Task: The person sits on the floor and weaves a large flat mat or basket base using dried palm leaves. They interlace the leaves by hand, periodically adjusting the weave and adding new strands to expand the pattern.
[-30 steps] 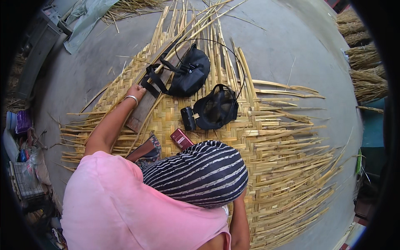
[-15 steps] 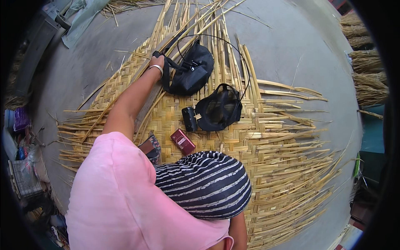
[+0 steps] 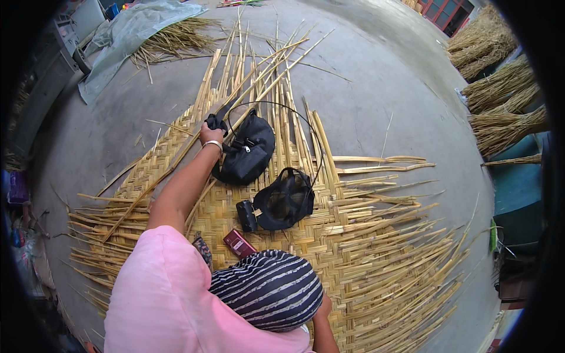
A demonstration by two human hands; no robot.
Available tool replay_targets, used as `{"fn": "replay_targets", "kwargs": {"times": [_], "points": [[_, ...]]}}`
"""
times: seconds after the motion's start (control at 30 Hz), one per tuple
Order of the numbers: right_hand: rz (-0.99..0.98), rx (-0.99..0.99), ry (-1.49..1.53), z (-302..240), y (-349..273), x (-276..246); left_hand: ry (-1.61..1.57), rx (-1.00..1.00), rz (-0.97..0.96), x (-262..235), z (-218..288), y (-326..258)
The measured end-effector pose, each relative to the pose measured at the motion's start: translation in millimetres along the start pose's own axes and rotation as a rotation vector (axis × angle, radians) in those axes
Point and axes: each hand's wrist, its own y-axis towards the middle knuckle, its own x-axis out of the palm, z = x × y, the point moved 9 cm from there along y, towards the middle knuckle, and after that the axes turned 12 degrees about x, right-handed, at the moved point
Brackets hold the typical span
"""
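My left hand, with a pale bangle at the wrist, is closed round the bunched strap of a black bag. The bag lies on a partly woven mat of split yellow canes. A thin black cable arcs from the bag to a black mesh cap, which lies nearer to me. Beside the cap's left edge rests a black cylindrical device. Just below it is a small dark red rectangular case, close to my knee in striped cloth. My right arm shows at the lower right; its hand is hidden.
Loose cane ends fan out along both sides of the mat and at its far end. At the far left a translucent plastic sheet partly covers more canes. Bundles of dry stalks stand along the right. Grey concrete floor surrounds the mat.
The view has tilted up and shifted, so the mat, bag and cap appear lower and farther left. The strap, hanging in a loop before, is now bunched at my left hand.
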Motion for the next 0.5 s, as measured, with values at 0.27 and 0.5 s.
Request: {"fn": "replay_targets", "kwargs": {"times": [0.27,0.5], "points": [[-0.007,-0.035,-0.037,11,6,13,0.210,0.684,-0.677,6,74,-138],[-0.067,-0.065,0.064,15,11,11,0.446,0.926,-1.029,-3,99,-161]]}}
